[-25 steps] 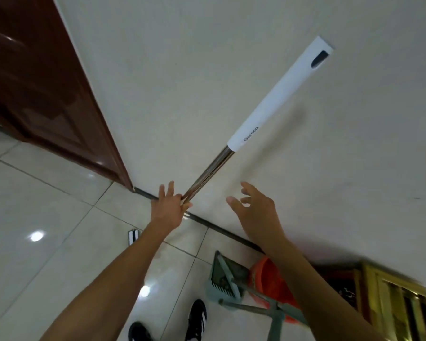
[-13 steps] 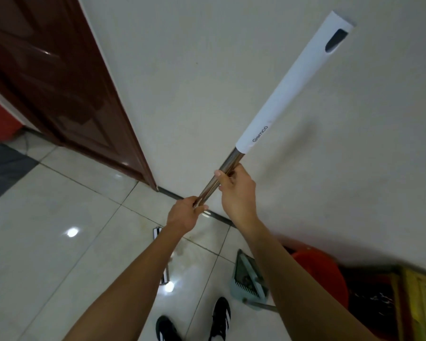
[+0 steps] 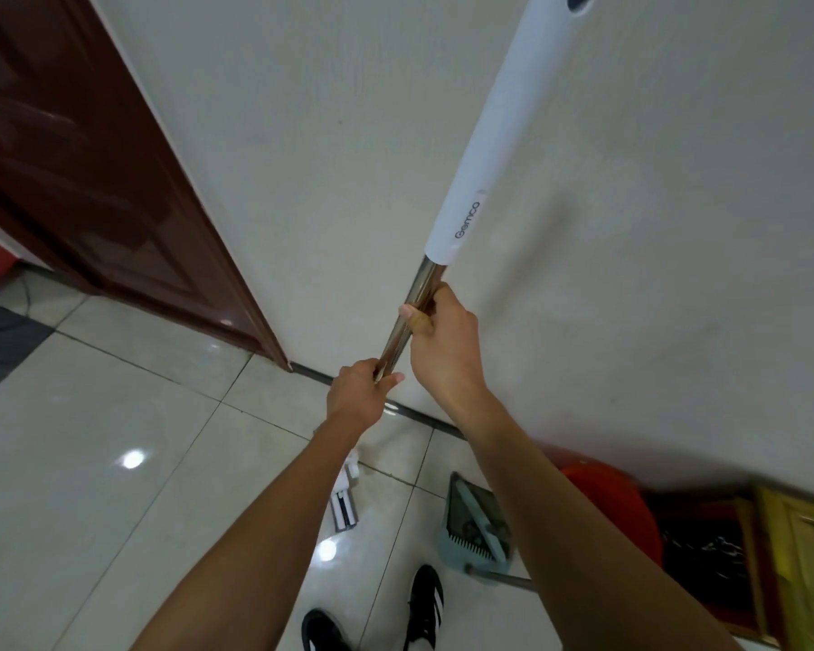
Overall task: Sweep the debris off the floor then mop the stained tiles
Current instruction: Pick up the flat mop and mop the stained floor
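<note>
I hold a mop by its shaft, which is shiny metal below a long white grip sleeve [image 3: 494, 133] that runs up past the top edge. My right hand [image 3: 442, 345] grips the metal shaft just under the white sleeve. My left hand [image 3: 360, 392] grips the same shaft a little lower. The mop's white flat head [image 3: 344, 502] rests on the glossy tiles below my left forearm, partly hidden by it. A teal dustpan [image 3: 473, 523] with a comb edge lies on the floor to the right, with debris inside it.
A white wall [image 3: 677, 274] stands straight ahead with a dark skirting strip. A dark red wooden door [image 3: 90, 171] is at the left. An orange bucket [image 3: 616, 505] and a gold-framed cabinet [image 3: 800, 556] sit at the right. My black shoes [image 3: 424, 603] stand on pale tiles.
My right hand, open and apart one second ago, has closed round the mop shaft above my left hand. The mop now stands steeper and nearer to me.
</note>
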`<state>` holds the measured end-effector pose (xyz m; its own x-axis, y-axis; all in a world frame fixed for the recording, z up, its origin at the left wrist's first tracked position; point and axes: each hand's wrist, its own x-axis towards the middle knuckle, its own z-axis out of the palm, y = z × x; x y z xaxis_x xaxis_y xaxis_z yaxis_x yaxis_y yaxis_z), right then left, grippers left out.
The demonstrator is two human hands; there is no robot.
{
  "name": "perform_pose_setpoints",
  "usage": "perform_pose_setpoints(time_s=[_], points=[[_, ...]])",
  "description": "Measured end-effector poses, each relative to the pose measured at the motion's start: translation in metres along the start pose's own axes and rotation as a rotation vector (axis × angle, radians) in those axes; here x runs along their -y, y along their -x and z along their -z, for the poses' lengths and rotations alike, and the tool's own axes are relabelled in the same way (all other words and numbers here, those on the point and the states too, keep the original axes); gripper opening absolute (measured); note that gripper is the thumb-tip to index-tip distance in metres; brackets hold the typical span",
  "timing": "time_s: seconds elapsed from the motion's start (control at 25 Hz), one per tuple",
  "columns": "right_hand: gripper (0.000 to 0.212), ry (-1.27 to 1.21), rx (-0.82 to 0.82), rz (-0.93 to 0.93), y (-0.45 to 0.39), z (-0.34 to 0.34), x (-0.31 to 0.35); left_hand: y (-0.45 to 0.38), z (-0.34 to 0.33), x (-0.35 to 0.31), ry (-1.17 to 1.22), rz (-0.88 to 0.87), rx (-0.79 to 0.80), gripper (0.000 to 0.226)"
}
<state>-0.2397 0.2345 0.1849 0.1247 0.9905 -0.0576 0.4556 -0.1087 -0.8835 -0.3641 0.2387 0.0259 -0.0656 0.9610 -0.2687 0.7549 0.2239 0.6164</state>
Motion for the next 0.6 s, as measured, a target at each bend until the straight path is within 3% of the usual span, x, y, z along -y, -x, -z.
perform_pose_setpoints(time_s=[0.6], points=[[0.006,-0.067,0.001,0.178,-0.032,0.023,0.024,-0.009,0.016,-0.059,0.068,-0.021,-0.047,0.035]])
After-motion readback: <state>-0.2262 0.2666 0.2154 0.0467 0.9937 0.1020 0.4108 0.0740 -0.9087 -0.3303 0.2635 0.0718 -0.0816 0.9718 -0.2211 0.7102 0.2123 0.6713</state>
